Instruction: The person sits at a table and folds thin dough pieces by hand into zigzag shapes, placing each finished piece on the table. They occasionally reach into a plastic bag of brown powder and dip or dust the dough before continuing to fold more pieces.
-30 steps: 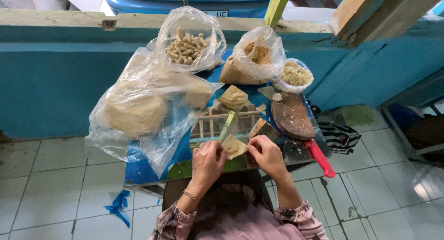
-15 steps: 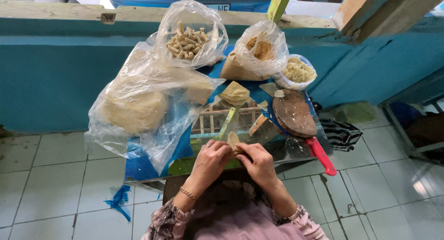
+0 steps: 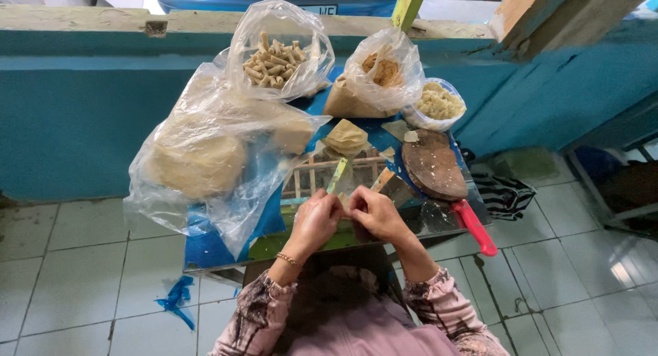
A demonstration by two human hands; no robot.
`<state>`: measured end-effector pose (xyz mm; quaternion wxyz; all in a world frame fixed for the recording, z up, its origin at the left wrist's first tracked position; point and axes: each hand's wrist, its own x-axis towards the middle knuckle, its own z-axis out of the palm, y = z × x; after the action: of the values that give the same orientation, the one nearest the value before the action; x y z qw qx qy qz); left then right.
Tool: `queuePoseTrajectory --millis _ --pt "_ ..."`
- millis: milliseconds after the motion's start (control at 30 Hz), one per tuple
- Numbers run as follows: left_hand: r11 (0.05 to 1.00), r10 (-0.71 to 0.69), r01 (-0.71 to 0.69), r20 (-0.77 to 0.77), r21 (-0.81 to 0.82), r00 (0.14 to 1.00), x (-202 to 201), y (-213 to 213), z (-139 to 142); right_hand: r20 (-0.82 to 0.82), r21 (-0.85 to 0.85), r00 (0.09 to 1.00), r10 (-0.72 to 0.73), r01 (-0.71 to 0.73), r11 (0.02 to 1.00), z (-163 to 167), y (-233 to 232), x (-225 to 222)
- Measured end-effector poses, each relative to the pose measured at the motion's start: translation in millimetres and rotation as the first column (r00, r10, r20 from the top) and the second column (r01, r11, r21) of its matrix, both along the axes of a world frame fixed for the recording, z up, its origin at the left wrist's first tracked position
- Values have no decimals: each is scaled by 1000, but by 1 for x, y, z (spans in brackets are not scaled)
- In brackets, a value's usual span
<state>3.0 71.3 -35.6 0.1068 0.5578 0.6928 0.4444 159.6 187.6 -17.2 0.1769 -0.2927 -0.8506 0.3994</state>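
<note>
My left hand (image 3: 317, 220) and my right hand (image 3: 373, 214) meet over the near edge of a small blue table (image 3: 212, 241). Together they pinch and fold a pale thin wrapper (image 3: 345, 200), mostly hidden between the fingers. A green stick (image 3: 337, 175) juts up just beyond my left hand. A stack of folded pale wrappers (image 3: 346, 137) lies farther back on the table. A gold bracelet circles my left wrist.
A large clear bag of round pale sheets (image 3: 199, 160) fills the table's left. Behind stand a bag of rolled pieces (image 3: 277, 61), a bag of brown filling (image 3: 380, 73) and a bowl of pale filling (image 3: 439, 102). A wooden board (image 3: 433, 165) and red-handled knife (image 3: 473, 226) lie right.
My hands have drawn closer together and toward me. The wrapper, open and flat a second ago, is now folded up between my fingers.
</note>
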Motion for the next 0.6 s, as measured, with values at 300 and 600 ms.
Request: queuePoseTrajectory --millis 300,600 --pt "984 -40 84 -265 159 963 19 -24 0 -29 223 981 191 -180 958 5 30 12" --pt "978 -79 126 -260 167 962 10 -22 6 357 765 762 -539 93 638 43 252 44"
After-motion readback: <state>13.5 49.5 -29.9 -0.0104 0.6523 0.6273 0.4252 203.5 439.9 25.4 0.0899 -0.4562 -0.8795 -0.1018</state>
